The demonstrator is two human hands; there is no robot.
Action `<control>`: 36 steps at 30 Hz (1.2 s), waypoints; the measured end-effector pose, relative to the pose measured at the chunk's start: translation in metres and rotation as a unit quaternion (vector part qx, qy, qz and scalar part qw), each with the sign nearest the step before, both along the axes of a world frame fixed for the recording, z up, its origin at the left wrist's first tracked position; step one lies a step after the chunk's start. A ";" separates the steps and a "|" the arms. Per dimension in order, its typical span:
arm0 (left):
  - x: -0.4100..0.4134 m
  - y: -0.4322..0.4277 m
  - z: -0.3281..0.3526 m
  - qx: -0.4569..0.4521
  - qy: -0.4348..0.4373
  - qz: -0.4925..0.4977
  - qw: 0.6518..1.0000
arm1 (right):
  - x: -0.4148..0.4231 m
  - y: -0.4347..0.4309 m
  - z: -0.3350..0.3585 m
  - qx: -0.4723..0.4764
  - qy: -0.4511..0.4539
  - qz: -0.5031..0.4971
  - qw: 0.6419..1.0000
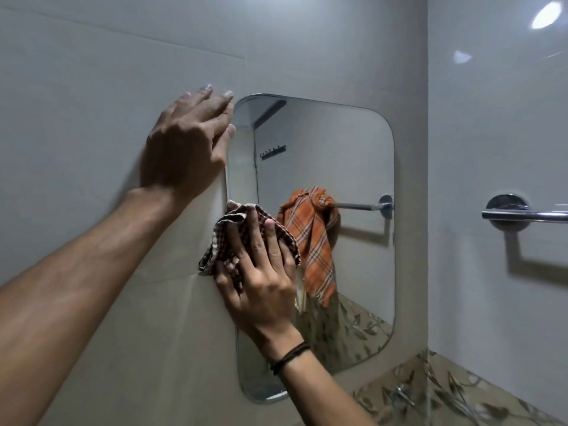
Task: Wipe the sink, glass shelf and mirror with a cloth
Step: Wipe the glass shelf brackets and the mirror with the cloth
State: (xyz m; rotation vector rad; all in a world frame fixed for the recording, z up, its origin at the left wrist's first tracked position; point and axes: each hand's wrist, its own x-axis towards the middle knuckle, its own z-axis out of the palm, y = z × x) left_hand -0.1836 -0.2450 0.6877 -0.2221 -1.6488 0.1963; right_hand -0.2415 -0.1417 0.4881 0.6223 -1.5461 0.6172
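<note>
1. On my feed the pale tiled wall (92, 72) fills most of the view. It meets a second glossy wall at a corner on the right.
2. The mirror (353, 149) hangs on that wall. It is an upright rectangle with rounded corners, set just left of the corner.
3. The left hand (184, 142) lies flat on the wall at the mirror's upper left corner. Its fingers are straight and held together, and it holds nothing. The fingertips reach the mirror's edge, and the bare forearm runs down to the lower left.
4. The right hand (261, 281) comes up from the bottom and covers the mirror's left edge about halfway down. Its fingers are spread and nearly straight, pressing the cloth against the glass rather than curling round it.
5. A band of leaf-patterned tile (461, 392) runs along the foot of both walls at lower right.
6. An orange checked towel (316, 241) shows in the mirror as a reflection, knotted over a reflected bar.
7. The cloth (229, 222) is a brown-and-white check, bunched under the right hand. It sits across the mirror's left edge, partly on glass and partly on the wall.
8. A chrome towel rail (522, 215) is fixed to the right-hand wall, well apart from the mirror.
9. A small dark row of hooks (273, 152) also shows as a reflection.
10. A thin black band (290, 356) circles the right wrist.
</note>
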 end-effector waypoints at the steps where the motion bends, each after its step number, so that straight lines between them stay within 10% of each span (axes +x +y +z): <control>1: 0.003 0.003 -0.005 0.018 -0.009 -0.013 1.000 | -0.003 0.003 0.000 0.005 0.000 -0.002 1.000; 14: -0.005 0.000 -0.075 -0.076 -0.035 -0.005 0.996 | -0.053 0.077 0.007 0.071 0.094 -0.011 0.993; 21: -0.008 0.004 -0.077 -0.084 -0.019 0.012 0.996 | -0.129 0.172 -0.020 -0.291 -0.227 0.012 0.929; 27: -0.007 0.006 -0.078 -0.074 -0.026 0.015 0.997 | -0.110 0.132 -0.021 -0.444 -0.279 -0.004 0.851; 36: -0.006 0.006 -0.078 -0.076 -0.024 0.013 0.997 | 0.002 0.003 -0.036 -0.055 -0.051 0.024 0.997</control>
